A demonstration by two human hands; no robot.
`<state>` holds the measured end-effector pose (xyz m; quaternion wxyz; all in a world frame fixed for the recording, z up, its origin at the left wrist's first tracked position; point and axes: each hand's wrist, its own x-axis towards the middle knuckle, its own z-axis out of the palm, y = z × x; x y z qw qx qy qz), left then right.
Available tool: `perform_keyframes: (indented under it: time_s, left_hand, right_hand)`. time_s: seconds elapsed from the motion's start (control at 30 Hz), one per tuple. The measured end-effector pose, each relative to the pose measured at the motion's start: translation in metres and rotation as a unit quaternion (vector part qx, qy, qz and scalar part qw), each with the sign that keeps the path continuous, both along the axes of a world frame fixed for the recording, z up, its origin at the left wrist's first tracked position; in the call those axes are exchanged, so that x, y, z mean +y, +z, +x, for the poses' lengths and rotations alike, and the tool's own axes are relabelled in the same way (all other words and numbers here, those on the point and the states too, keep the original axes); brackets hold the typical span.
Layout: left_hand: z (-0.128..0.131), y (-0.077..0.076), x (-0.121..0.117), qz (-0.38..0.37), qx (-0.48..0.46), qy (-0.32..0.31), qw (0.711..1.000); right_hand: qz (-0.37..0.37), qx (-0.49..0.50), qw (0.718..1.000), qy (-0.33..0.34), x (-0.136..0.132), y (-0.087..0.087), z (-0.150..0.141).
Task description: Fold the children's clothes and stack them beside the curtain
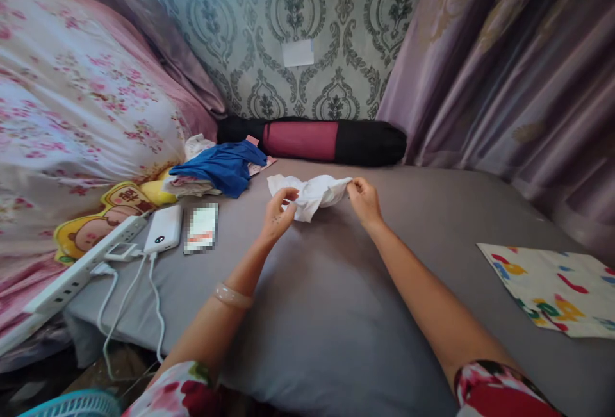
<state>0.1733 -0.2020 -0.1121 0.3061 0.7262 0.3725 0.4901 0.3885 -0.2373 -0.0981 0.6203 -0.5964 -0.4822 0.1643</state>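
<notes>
A crumpled white cloth (323, 191) is stretched between my two hands above the grey bed sheet (327, 314), with a shadow under it. At its right end, my right hand (365, 202) pinches a corner between thumb and fingers. My left hand (280, 213) curls its thumb and forefinger at the near left edge of the cloth and appears to grip it there. The cloth's exact shape cannot be made out because it is bunched in folds.
A blue garment (218, 167) tops a clothes pile at the left. Nearby are a white power bank (163, 228), a power strip (86, 266), cables and a yellow cushion (91, 231). A black-and-red bolster (302, 140) lies along the wall. A colourful printed cloth (557, 289) lies right.
</notes>
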Motion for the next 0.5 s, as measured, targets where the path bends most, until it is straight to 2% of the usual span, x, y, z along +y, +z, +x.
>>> perform_keyframes:
  time_s: [0.07, 0.17, 0.23, 0.3, 0.4, 0.5]
  left_hand:
    - [-0.003, -0.009, -0.003, 0.048, 0.049, 0.031, 0.997]
    - [0.000, -0.023, -0.009, 0.119, 0.137, 0.021, 0.983]
    - [0.006, -0.031, -0.012, 0.134, 0.183, -0.004, 0.974]
    - [0.015, -0.038, -0.013, 0.117, 0.212, -0.021, 0.970]
    - [0.028, -0.043, -0.011, 0.093, 0.213, -0.042, 0.972]
    - [0.039, -0.038, -0.007, 0.119, 0.146, -0.068, 0.980]
  right_hand:
    - [-0.002, -0.008, 0.999, -0.054, 0.003, 0.002, 0.006]
    - [-0.005, -0.027, 0.991, -0.128, 0.006, 0.008, 0.014]
    - [-0.005, -0.036, 0.986, -0.161, 0.005, 0.014, 0.018]
    - [-0.008, -0.045, 0.981, -0.187, 0.001, 0.022, 0.019]
    - [-0.013, -0.059, 0.978, -0.201, -0.009, 0.035, 0.020]
    - [-0.003, -0.068, 0.977, -0.203, -0.018, 0.049, 0.026]
